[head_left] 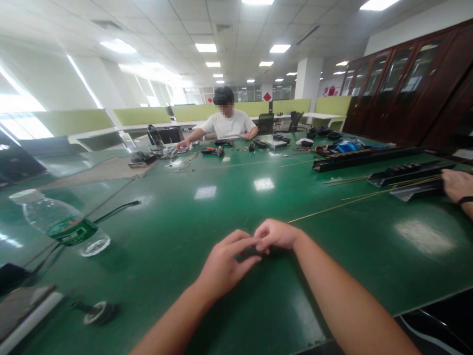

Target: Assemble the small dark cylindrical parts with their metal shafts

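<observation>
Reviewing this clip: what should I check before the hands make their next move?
1. Both hands in view: ok, left hand and right hand show.
2. Something held where they meet: cannot tell, too small and partly hidden.
3. Thin rod apart from right hand: cannot tell, its end shows just behind the wrist.
4. Bottle capped: ok.
5. Another person's hand, right edge, well apart: ok.

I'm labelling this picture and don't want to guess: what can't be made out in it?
All in the head view:
Whether anything sits between the left hand and the right hand: their fingers hide it.
Wording on the bottle label: blurred.
Full shape of the black object: cut off by the left edge.
Arm beyond another person's hand: cut off by the right edge.
</observation>
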The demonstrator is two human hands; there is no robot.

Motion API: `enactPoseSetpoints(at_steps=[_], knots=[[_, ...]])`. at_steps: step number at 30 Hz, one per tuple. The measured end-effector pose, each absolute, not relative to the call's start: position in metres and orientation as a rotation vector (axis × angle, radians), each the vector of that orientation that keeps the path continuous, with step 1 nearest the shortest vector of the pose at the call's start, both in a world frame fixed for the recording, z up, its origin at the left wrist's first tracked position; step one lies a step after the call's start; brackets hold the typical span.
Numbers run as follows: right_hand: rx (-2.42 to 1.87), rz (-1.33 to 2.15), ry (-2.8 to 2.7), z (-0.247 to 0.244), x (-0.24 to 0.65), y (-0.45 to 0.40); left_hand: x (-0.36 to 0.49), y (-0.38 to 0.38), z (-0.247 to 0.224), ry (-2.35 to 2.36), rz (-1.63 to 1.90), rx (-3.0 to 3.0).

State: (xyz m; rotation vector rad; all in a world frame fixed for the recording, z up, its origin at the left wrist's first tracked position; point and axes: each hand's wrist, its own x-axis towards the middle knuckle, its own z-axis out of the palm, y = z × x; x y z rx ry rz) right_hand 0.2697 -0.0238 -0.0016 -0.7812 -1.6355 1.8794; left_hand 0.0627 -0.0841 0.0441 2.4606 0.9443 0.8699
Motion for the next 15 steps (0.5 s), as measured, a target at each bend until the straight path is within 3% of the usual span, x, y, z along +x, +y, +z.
enactPoseSetpoints(at_steps=[9,15], knots=[[-0.696,1.888,-1.569,-0.001,0.266,-0.026,0.069,-0.077,0.037,1.012,1.092,2.275],[-0.86,1.738,-1.382,-0.009,0.263,-0.017,-0.005,-0.103,0.055,1.507,1.325,2.02]])
